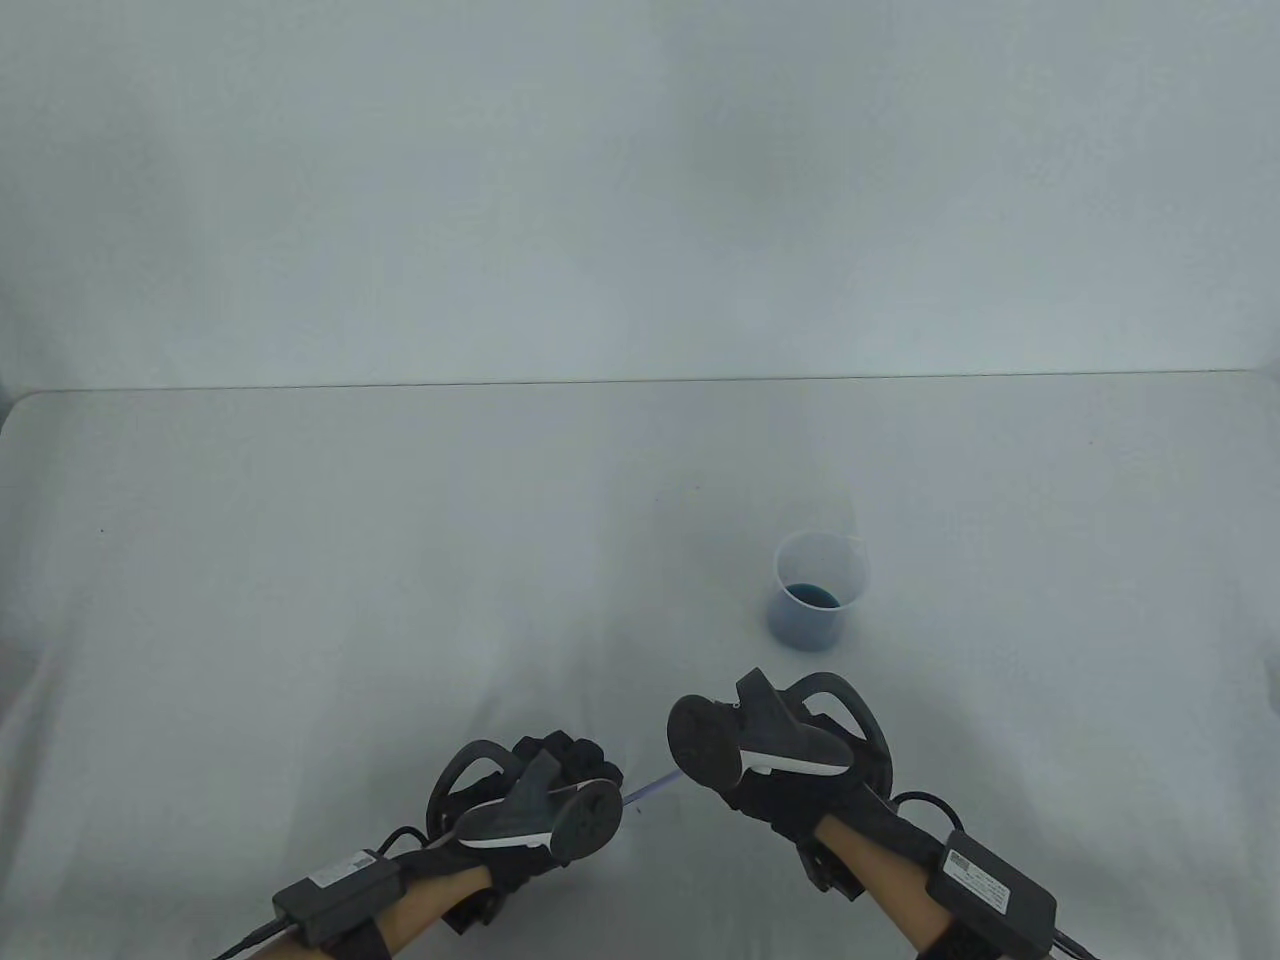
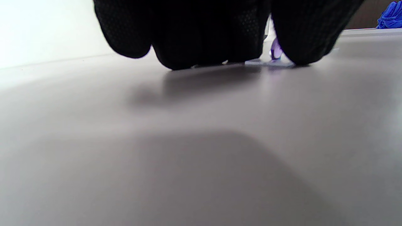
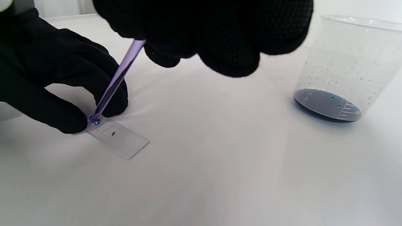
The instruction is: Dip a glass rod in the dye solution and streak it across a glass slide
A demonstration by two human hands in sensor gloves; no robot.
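My right hand (image 1: 770,760) grips a purple-tinted glass rod (image 3: 117,80), also seen in the table view (image 1: 650,788). The rod's tip touches the near-left end of a clear glass slide (image 3: 121,138) lying flat on the table. My left hand (image 1: 560,780) holds that end of the slide down with thumb and fingers (image 3: 62,94); its fingertips (image 2: 201,40) press on the table, and the rod tip (image 2: 275,50) shows between them. A clear plastic beaker (image 1: 820,592) with dark blue dye at the bottom stands beyond the right hand, also in the right wrist view (image 3: 342,69).
The white table (image 1: 300,600) stretches to a far edge against a white wall. A small dark speck sits on the slide's middle. A blue object (image 2: 391,15) shows at the far right of the left wrist view.
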